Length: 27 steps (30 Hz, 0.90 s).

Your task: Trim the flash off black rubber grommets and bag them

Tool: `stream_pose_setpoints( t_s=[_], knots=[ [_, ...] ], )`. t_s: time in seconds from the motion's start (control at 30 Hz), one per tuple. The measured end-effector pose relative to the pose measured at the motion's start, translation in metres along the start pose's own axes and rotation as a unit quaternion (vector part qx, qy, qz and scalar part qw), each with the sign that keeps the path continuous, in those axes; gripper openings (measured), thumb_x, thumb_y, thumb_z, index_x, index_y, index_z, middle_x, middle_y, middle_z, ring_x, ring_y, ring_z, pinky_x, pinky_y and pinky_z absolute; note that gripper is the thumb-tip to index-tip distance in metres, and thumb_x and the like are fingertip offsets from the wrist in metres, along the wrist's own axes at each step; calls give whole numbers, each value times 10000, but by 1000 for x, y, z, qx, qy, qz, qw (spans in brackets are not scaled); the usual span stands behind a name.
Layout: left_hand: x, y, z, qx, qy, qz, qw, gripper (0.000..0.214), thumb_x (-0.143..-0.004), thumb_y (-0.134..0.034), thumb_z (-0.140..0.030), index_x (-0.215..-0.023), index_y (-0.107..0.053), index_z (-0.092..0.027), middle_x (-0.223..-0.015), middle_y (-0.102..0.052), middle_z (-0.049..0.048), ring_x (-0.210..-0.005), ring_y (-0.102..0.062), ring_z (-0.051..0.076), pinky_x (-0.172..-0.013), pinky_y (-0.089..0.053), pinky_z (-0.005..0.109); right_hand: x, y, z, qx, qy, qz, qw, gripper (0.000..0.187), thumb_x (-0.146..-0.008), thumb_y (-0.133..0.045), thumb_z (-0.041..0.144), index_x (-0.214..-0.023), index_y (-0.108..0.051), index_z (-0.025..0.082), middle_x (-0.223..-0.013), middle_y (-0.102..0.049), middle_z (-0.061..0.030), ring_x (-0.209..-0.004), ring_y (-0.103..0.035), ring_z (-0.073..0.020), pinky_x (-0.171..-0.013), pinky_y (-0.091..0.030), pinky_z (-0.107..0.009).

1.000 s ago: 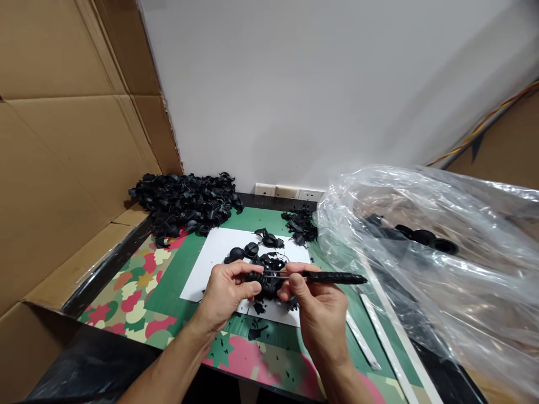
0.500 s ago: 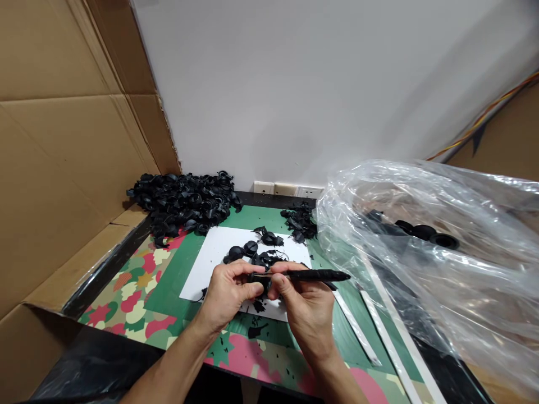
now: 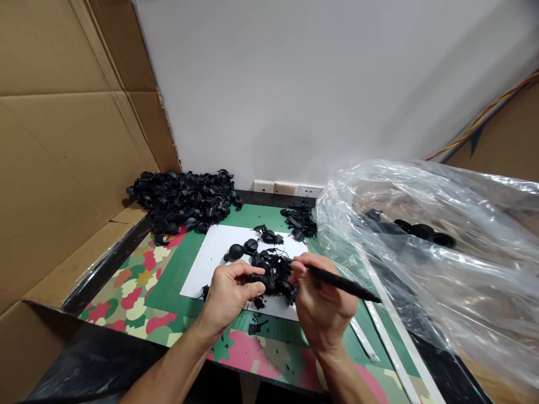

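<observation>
Since the earlier frames the black tool (image 3: 341, 283) has swung from lying level across the rubber part (image 3: 263, 279) to slanting down and to the right, its tip drawn back from the part, and the right hand (image 3: 322, 306) has shifted a little to the right. The rubber part, a small black ribbed piece, sits pinched between thumb and fingers of the left hand (image 3: 229, 292), just above the white sheet (image 3: 210, 255) at the middle of the worktop (image 3: 126, 292). The right hand is closed around the tool in a pen grip. The step in hand looks like trimming flash off the part; a next pass would call for turning the piece to a fresh edge and bringing the tip back onto it with a steady wrist. Loose black offcuts (image 3: 275, 275) lie around the part on the sheet, a few rounded pieces (image 3: 242, 249) behind them, a large heap of black parts (image 3: 185, 199) at the back left corner, and a clear plastic bag (image 3: 429, 252) bulges on the right.
</observation>
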State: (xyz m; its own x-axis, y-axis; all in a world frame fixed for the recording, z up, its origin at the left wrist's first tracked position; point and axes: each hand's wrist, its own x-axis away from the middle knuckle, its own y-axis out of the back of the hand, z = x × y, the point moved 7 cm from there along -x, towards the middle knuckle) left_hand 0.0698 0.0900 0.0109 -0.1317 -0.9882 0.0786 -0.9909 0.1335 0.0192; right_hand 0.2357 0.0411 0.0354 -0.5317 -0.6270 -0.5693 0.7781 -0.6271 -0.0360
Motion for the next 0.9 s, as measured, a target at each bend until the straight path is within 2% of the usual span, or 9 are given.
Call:
stream_pose_setpoints(
  t_s=[0.17,0.3,0.63,0.7,0.83,0.9],
  knots=[
    [1,5,7,56,64,-7,996,217,-462,-756,-167,-674,-761,-121,-490,-534,-33,-400,-450,63,-375,-319,180,5,5,-31,-45,-206,16,977,322,-758,-695,461,-807,-656,145,-495,-585,18,-440,-534,-135,-459,-433,-256],
    [2,7,8,73,72,-14,995,232,-441,-763,-156,-671,-763,-127,-508,-557,-27,-416,-457,61,-384,-333,178,12,-6,-39,-116,-269,63,954,396,-716,-711,521,-803,-639,142,-487,-584,18,-471,-543,-147,-498,-437,-269],
    [4,9,5,64,38,-16,997,254,-457,-746,-123,-709,-776,-139,-577,-558,-26,-470,-451,68,-435,-381,198,18,-18,-33,-188,-283,139,930,311,-789,-679,446,-768,-630,140,-507,-579,12,-445,-535,-127,-480,-442,-260],
    [5,10,2,51,20,-22,998,247,-467,-741,-117,-710,-781,-143,-626,-577,-11,-500,-460,73,-442,-380,196,18,-16,-30,-188,-273,127,935,295,-788,-685,433,-775,-638,143,-572,-609,-4,-468,-553,-126,-477,-459,-258],
    [7,9,0,48,16,-16,999,243,-477,-746,-133,-717,-781,-142,-634,-584,-8,-497,-474,77,-454,-415,208,15,-11,-15,-191,-212,98,953,253,-741,-733,412,-802,-684,171,-802,-676,-50,-553,-625,-149,-504,-525,-285],
    [8,8,2,54,23,-6,998,238,-483,-748,-138,-719,-778,-136,-636,-594,-5,-502,-498,86,-465,-435,216,16,-13,-9,-185,-193,117,956,221,-739,-739,386,-812,-701,180,-772,-683,-49,-564,-641,-162,-493,-528,-280]
  ],
)
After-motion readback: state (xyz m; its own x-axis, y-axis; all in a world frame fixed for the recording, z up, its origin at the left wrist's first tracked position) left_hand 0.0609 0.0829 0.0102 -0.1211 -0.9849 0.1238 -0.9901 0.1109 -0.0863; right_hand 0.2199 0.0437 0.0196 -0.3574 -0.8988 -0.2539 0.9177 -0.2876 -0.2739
